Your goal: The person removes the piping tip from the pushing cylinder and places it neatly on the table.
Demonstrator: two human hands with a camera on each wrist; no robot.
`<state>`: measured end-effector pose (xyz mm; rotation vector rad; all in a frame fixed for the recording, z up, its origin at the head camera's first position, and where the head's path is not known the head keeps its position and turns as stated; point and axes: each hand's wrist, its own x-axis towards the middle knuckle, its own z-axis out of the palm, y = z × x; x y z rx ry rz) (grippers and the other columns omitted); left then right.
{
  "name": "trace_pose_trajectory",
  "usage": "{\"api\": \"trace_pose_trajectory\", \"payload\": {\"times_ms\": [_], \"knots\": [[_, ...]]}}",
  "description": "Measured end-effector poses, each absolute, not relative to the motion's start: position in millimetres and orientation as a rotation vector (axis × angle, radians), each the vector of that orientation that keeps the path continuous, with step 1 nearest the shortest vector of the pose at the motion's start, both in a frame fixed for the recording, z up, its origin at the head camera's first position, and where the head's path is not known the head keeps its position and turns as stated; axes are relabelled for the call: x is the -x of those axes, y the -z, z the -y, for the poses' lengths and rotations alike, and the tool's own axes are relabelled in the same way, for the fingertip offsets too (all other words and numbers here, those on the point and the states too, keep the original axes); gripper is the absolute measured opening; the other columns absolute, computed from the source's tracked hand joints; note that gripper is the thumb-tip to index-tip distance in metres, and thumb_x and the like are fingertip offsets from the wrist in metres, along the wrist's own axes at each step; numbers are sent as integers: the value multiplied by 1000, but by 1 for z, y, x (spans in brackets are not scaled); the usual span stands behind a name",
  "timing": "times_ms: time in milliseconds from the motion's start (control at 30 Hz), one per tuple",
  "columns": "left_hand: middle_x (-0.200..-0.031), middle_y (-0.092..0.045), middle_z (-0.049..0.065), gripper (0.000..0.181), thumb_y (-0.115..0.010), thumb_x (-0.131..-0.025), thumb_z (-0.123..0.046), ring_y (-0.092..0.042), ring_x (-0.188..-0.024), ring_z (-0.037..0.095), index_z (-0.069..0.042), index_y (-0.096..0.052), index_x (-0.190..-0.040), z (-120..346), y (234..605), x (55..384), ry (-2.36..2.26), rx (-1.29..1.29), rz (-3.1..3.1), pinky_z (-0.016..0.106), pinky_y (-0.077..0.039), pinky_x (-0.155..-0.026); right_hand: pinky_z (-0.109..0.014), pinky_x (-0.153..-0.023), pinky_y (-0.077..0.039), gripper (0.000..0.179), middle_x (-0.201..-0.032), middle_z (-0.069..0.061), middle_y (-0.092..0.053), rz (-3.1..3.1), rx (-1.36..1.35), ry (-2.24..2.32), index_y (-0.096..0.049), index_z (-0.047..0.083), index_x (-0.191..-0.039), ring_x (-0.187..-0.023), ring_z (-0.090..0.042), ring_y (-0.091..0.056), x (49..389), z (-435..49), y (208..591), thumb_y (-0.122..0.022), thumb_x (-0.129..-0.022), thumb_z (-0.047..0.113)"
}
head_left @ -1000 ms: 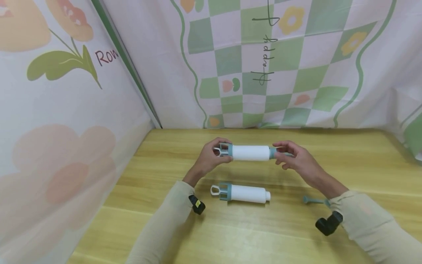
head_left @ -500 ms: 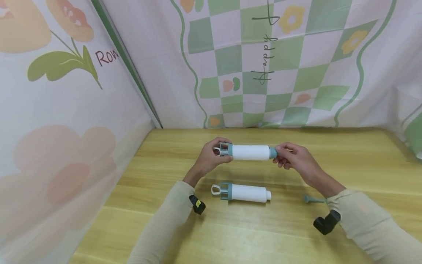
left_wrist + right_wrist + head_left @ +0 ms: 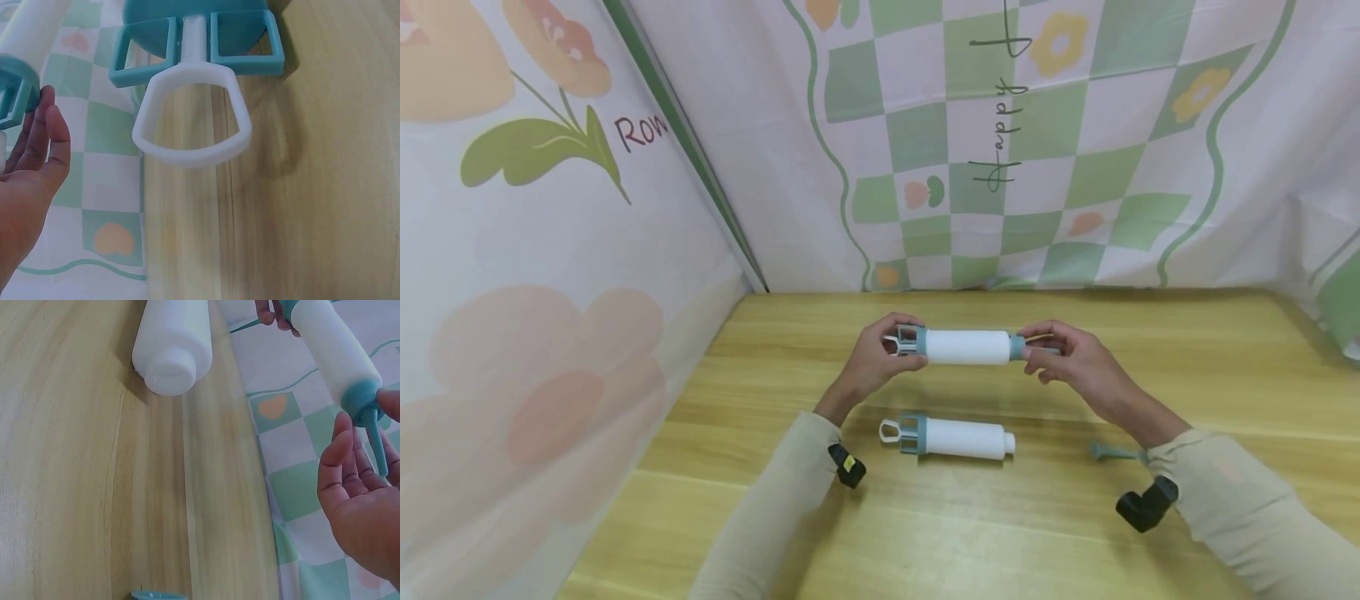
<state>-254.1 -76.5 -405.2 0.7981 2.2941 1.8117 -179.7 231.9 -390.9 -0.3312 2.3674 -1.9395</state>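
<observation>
A large plastic syringe with a white barrel is held level above the table. My left hand grips its teal collar, thumb and fingers on opposite sides, beside the white pull ring. At the other end, my right hand has its thumb and fingers about the teal nozzle, whose thin spout points toward the palm. A second syringe lies on the table nearer to me, its white outlet bare. Its white ring handle fills the middle of the left wrist view.
A loose teal nozzle lies on the wooden table, partly covered by the right wrist. Printed cloth hangs behind the table, and another printed sheet stands along the left side.
The right fingers closed on the nozzle half a second ago and now sit looser, with the spout visible again. The left hand and held syringe have barely moved.
</observation>
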Motion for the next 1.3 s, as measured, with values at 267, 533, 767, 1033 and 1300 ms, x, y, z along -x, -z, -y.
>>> {"api": "trace_pose_trajectory", "payload": {"times_ms": [267, 533, 767, 1033, 1300], "knots": [[-115, -63, 12, 46, -78, -83, -2, -56, -80, 17, -7, -62, -126, 76, 403, 253, -1796, -783, -2291, 27, -48, -69, -34, -74, -58, 45, -111, -6, -63, -2304, 317, 1978, -46, -6, -135, -92, -19, -67, 181, -231, 392, -53, -106, 28], [-116, -63, 13, 46, -78, -83, -2, -57, -81, 16, -5, -62, -126, 76, 400, 251, -1792, -787, -2276, 27, -50, -70, -28, -60, -54, 52, -91, -10, -69, -2269, 164, 1968, -54, -3, -116, -75, -17, -66, 182, -225, 388, -46, -105, 47], [-116, -62, 11, 47, -80, -84, -8, -58, -81, 19, -10, -62, -128, 77, 401, 250, -1796, -806, -2273, 29, -51, -69, -26, -59, -52, 41, -87, -9, -68, -2261, 160, 2001, -57, -2, -110, -71, -15, -64, 184, -224, 389, -54, -104, 38], [-115, -63, 11, 45, -80, -83, -8, -59, -84, 22, -14, -64, -125, 80, 403, 251, -1789, -812, -2284, 30, -52, -70, -29, -70, -56, 40, -98, 0, -69, -2338, 267, 1948, -53, -7, -127, -83, -16, -65, 182, -232, 390, -59, -103, 24], [-114, -63, 11, 46, -80, -83, -8, -59, -84, 21, -13, -63, -126, 82, 403, 251, -1787, -809, -2274, 30, -52, -70, -30, -73, -55, 33, -103, 0, -66, -2428, 336, 1925, -56, -2, -123, -88, -15, -64, 181, -232, 392, -67, -98, 16]]}}
